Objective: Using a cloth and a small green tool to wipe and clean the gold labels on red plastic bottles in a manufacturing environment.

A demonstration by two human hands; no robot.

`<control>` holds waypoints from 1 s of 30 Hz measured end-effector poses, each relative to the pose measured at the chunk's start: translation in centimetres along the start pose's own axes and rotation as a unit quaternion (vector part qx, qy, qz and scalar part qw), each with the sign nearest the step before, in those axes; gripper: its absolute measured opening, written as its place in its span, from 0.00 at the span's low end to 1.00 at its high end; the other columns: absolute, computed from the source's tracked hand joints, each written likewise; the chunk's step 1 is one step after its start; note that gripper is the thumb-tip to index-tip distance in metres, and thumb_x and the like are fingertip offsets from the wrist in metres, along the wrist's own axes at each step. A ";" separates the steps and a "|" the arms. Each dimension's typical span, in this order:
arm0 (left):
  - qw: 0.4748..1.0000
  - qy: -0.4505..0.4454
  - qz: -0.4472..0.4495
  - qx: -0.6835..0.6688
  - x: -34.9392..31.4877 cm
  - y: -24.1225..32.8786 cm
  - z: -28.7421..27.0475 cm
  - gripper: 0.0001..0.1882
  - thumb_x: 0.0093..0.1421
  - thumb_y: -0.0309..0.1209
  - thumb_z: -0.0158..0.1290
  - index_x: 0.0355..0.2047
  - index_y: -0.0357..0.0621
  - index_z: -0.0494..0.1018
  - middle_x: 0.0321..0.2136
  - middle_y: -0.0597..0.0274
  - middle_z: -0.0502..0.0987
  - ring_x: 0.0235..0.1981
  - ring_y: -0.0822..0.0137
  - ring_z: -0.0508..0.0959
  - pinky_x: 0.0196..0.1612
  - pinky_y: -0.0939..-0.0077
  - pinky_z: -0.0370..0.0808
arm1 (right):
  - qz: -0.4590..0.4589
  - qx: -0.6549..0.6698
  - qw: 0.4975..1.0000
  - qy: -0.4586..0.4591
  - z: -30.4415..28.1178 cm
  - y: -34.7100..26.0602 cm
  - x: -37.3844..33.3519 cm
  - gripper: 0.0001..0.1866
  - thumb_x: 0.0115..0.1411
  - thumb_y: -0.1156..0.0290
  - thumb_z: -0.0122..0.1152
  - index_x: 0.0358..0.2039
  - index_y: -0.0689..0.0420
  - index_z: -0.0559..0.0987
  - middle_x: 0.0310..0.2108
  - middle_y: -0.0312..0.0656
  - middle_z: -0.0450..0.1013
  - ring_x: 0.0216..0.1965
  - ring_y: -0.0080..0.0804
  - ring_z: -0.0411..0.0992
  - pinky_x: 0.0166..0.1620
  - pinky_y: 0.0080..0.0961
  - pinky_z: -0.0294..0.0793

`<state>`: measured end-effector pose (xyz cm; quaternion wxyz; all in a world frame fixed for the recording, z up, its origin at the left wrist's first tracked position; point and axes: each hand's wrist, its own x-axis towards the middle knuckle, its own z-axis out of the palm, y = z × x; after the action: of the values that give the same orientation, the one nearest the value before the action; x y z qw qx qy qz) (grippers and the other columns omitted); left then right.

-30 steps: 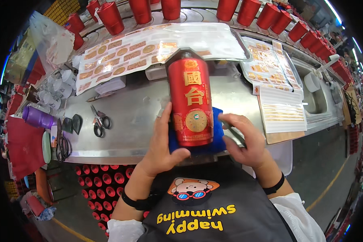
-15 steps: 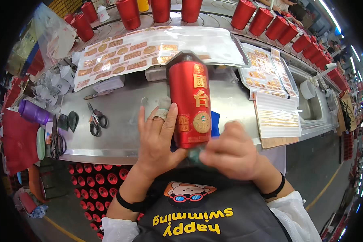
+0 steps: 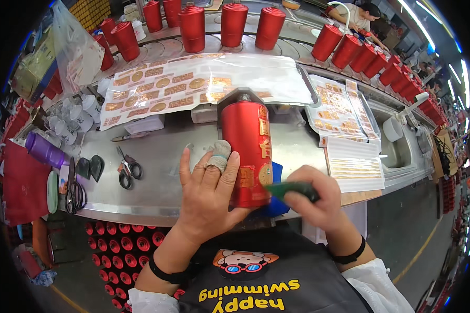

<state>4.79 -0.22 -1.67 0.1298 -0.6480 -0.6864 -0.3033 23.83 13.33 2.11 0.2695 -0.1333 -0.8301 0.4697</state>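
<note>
A red bottle (image 3: 241,151) with gold lettering and a round gold emblem lies in a dark holder (image 3: 240,93), its neck pointing away from me. My left hand (image 3: 209,190) grips its left side, the thumb around the base; a greyish cloth wrap (image 3: 220,156) covers one finger. In my right hand (image 3: 316,195) is a flat dark green scraper (image 3: 292,190), blurred by motion, its tip at the bottle's lower right side by the round emblem. Blue cloth or padding (image 3: 278,193) shows beside the bottle, partly hidden.
Sticker sheets (image 3: 156,88) lie beyond the bottle. Scissors (image 3: 126,168), heart-shaped dark green pieces (image 3: 96,166) and a purple cup (image 3: 45,148) sit left. Gold strips on a board (image 3: 356,164) and a sink (image 3: 397,146) are right. Red bottles (image 3: 234,25) line the conveyor (image 3: 209,41).
The bottle has rolled rightward, its lettering now nearer the right edge. My right hand has risen from the base to the bottle's right side, bringing the green scraper into plain view.
</note>
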 end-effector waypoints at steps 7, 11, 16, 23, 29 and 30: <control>0.888 0.021 -0.170 -0.427 -0.4 -1.1 2.2 0.41 0.55 0.44 0.58 0.62 0.33 0.55 0.52 0.41 0.65 0.57 0.47 0.64 0.64 0.57 0.52 | 0.079 0.080 0.991 0.080 1.0 1.3 -0.5 0.09 0.60 0.73 0.60 0.39 0.62 0.75 0.27 0.35 0.74 0.27 0.16 0.68 0.31 0.16 0.68; 0.867 0.040 -0.225 -0.443 0.8 -0.2 3.4 0.38 0.57 0.34 0.56 0.63 0.32 0.52 0.55 0.42 0.61 0.59 0.52 0.62 0.62 0.63 0.57 | 0.096 0.076 0.987 0.101 1.1 1.7 -0.4 0.10 0.60 0.73 0.61 0.40 0.63 0.74 0.28 0.36 0.75 0.29 0.16 0.69 0.32 0.16 0.69; 0.851 0.052 -0.250 -0.460 1.1 0.4 3.8 0.39 0.57 0.31 0.57 0.63 0.32 0.49 0.57 0.43 0.59 0.59 0.54 0.62 0.62 0.64 0.58 | 0.115 0.104 0.982 0.109 1.3 1.9 -0.5 0.11 0.60 0.73 0.60 0.41 0.63 0.74 0.30 0.36 0.75 0.30 0.17 0.70 0.34 0.17 0.70; 0.805 0.051 -0.280 -0.520 1.4 0.5 3.7 0.40 0.59 0.34 0.57 0.64 0.34 0.48 0.58 0.45 0.58 0.61 0.57 0.60 0.61 0.66 0.61 | 0.105 0.094 0.984 0.112 1.4 2.4 -0.4 0.12 0.60 0.72 0.60 0.43 0.63 0.74 0.34 0.37 0.75 0.34 0.18 0.70 0.38 0.18 0.71; 0.779 0.038 -0.239 -0.578 0.7 -0.7 3.9 0.38 0.61 0.34 0.56 0.64 0.37 0.48 0.60 0.46 0.56 0.61 0.60 0.61 0.57 0.69 0.67 | 0.115 0.099 0.981 0.120 1.5 2.4 -0.3 0.13 0.61 0.72 0.60 0.44 0.63 0.74 0.34 0.37 0.75 0.35 0.18 0.70 0.39 0.18 0.70; 0.783 0.039 -0.239 -0.573 0.6 -0.7 3.9 0.38 0.61 0.34 0.56 0.64 0.38 0.48 0.60 0.46 0.56 0.61 0.60 0.61 0.57 0.70 0.67 | 0.115 0.099 0.981 0.119 1.6 2.5 -0.3 0.13 0.61 0.72 0.60 0.44 0.63 0.74 0.34 0.37 0.75 0.35 0.18 0.70 0.39 0.18 0.70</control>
<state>4.91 2.59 -4.51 -0.3156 -0.4062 -0.5135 -0.6868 23.07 13.37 -0.75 0.3228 -0.2557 -0.7206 0.5579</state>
